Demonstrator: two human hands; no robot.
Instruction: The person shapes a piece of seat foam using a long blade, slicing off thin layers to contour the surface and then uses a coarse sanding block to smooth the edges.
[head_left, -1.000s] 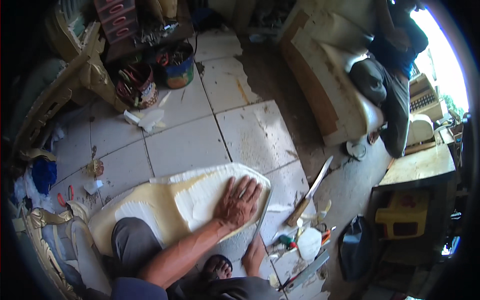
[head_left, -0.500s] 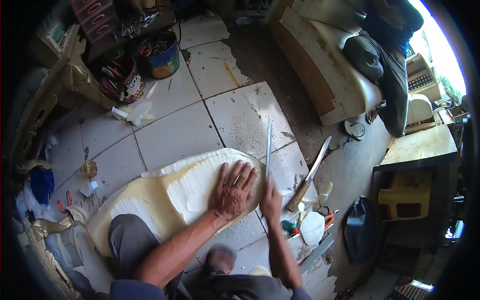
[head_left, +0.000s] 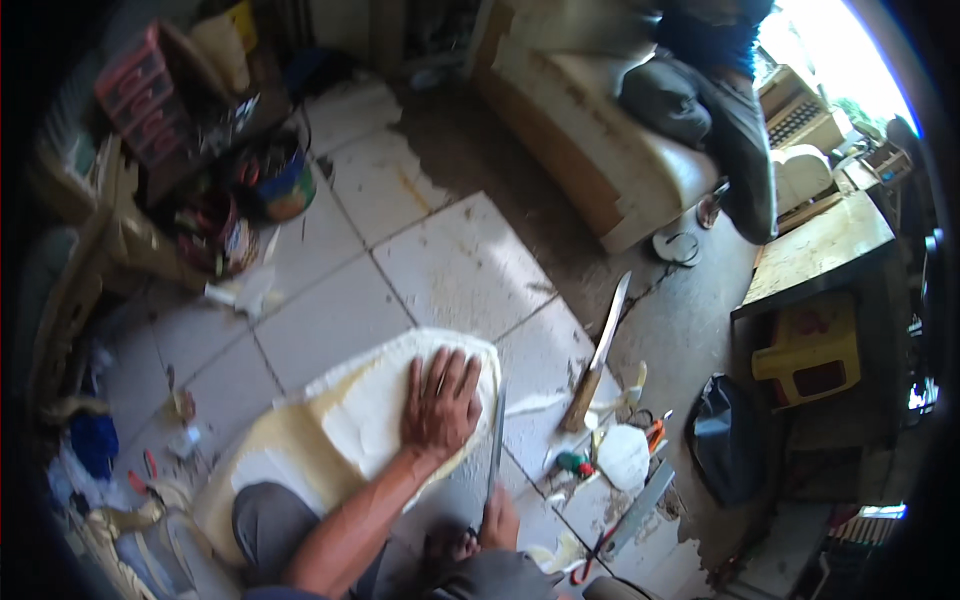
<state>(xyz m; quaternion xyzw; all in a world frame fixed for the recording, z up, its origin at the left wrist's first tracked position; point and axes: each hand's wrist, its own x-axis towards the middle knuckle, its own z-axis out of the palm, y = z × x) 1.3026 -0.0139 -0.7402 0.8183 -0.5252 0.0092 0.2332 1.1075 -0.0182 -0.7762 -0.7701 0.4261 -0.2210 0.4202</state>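
- In the head view, the long foam-like piece (head_left: 350,425) lies under the left hand (head_left: 442,410) and stretches toward the lower left of it.
- The left hand is flat, its fingers a little spread, pressing on the piece close to its rounded end.
- The right hand (head_left: 499,520) is closed around the lower end of a narrow blade (head_left: 497,440), which points away, just beside the edge of the piece; whether they touch, I cannot tell.
- The piece is cream-yellow, with white, rougher areas below the left hand and near the knee (head_left: 270,525).
- Around the hands there is a floor of pale, dirty tiles (head_left: 330,305).
- To the right of both hands lies a wooden-handled knife (head_left: 598,360).
- Beyond them, a person (head_left: 705,110) sits on a worn seat (head_left: 600,150).
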